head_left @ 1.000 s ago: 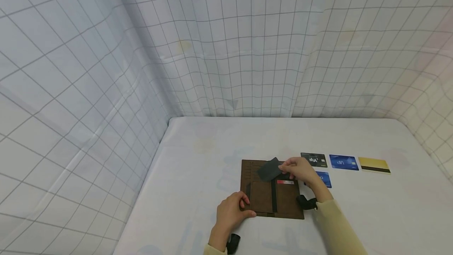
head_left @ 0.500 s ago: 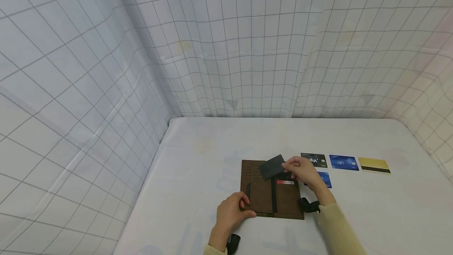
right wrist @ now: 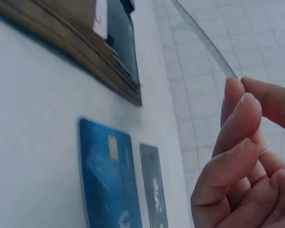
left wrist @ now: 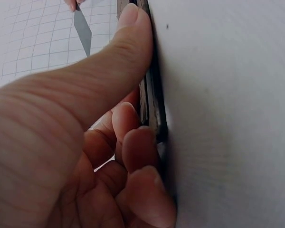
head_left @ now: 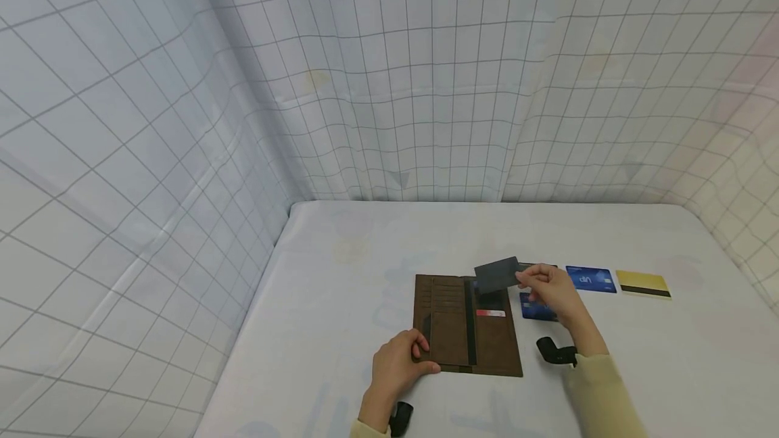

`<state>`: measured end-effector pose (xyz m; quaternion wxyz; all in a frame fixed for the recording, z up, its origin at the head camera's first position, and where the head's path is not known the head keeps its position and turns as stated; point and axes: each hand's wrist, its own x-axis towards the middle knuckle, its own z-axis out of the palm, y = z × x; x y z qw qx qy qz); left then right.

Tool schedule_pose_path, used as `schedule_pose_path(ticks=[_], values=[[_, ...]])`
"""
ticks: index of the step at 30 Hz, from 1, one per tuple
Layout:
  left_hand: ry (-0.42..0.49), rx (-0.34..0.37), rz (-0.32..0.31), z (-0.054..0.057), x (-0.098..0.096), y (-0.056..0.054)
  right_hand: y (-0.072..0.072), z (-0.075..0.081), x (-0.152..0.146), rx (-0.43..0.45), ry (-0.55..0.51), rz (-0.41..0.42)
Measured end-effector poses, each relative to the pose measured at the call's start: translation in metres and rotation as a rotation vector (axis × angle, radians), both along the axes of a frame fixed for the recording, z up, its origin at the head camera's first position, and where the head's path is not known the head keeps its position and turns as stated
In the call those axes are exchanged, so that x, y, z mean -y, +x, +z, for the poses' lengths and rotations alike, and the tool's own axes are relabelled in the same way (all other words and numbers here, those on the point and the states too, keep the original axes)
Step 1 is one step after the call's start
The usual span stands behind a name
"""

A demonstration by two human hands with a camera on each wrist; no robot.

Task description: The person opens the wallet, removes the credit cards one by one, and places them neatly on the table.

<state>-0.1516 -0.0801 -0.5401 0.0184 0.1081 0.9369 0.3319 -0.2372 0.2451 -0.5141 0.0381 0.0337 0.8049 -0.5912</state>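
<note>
A brown wallet [head_left: 449, 336] lies opened flat on the white table, with card slots at its upper left and a clear pocket at its right holding a red-and-white slip [head_left: 490, 313]. My left hand [head_left: 398, 360] grips the wallet's lower-left corner; in the left wrist view its thumb [left wrist: 130, 35] lies along the wallet's edge. My right hand [head_left: 550, 289] pinches a dark grey card [head_left: 496, 276] by its right end, over the wallet's upper right. From the right wrist view, that card appears nearly edge-on, raised above the table, between thumb and index finger.
Right of the wallet, a blue card [head_left: 535, 307] lies partly under my right hand in the head view. A black card [right wrist: 153, 185] is beside it. Farther right lie a blue VIP card [head_left: 590, 279] and a gold card [head_left: 644, 284]. Grid-patterned curtains [head_left: 395, 86] surround the table.
My right hand has moved right with the grey card, from over the wallet's middle to its upper-right edge, baring the slots and the clear pocket. The left hand has stayed still.
</note>
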Motion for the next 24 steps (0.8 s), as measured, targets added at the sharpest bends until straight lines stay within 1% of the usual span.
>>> schedule_pose_path(ticks=[6, 10, 17, 24], values=[[0.000, 0.004, -0.005, 0.000, 0.000, 0.000, 0.011, 0.009, -0.026, -0.024, 0.021, -0.057], [-0.004, 0.003, -0.004, 0.000, 0.000, 0.000, 0.017, 0.012, -0.045, -0.022, 0.041, -0.085], [-0.007, 0.004, -0.002, 0.001, 0.000, 0.000, 0.027, 0.009, -0.073, 0.017, 0.079, -0.134], [-0.008, -0.017, -0.005, 0.003, 0.000, 0.001, 0.039, 0.001, -0.093, 0.046, 0.128, -0.180]])
